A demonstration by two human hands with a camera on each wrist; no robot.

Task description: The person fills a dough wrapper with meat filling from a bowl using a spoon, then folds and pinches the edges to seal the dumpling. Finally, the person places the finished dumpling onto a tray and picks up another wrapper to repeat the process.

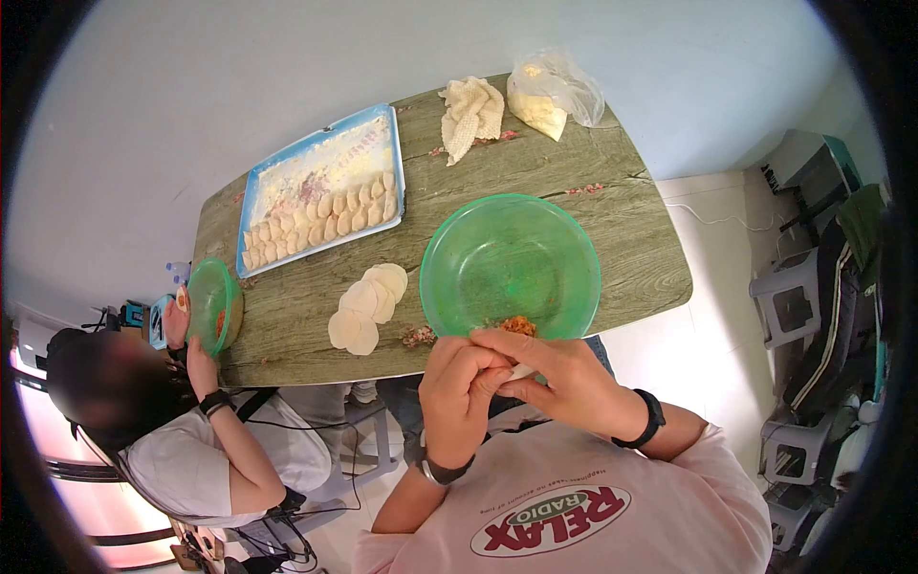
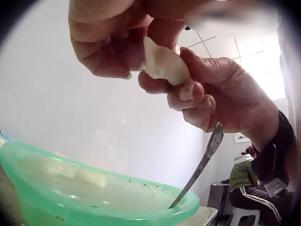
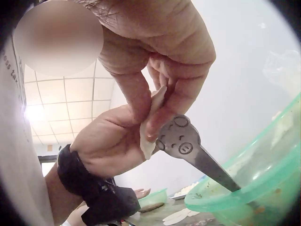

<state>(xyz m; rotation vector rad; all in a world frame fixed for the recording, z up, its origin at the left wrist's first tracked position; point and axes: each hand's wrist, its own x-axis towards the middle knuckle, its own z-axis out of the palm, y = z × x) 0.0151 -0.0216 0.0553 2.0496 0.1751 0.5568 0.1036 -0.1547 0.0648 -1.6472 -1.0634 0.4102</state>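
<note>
A folded white dumpling [image 2: 164, 65] is pinched between the fingers of both hands, at the near rim of a green bowl [image 1: 512, 263]. My left hand [image 1: 461, 387] grips one end of it, and my right hand [image 1: 574, 387] holds the other with thumb and fingers. In the right wrist view the dumpling [image 3: 151, 123] appears edge-on between the fingertips. Orange filling [image 1: 517, 326] lies in the bowl beside my right fingers. A metal spoon handle [image 2: 200, 165] leans out over the bowl's rim.
Flat round wrappers [image 1: 365, 304] lie left of the bowl. A blue tray [image 1: 399, 182] holds several dumplings. A cloth [image 1: 471, 113] and a plastic bag [image 1: 547, 96] sit at the back. Another person [image 1: 229, 459] sits at left, touching a smaller green bowl [image 1: 229, 287].
</note>
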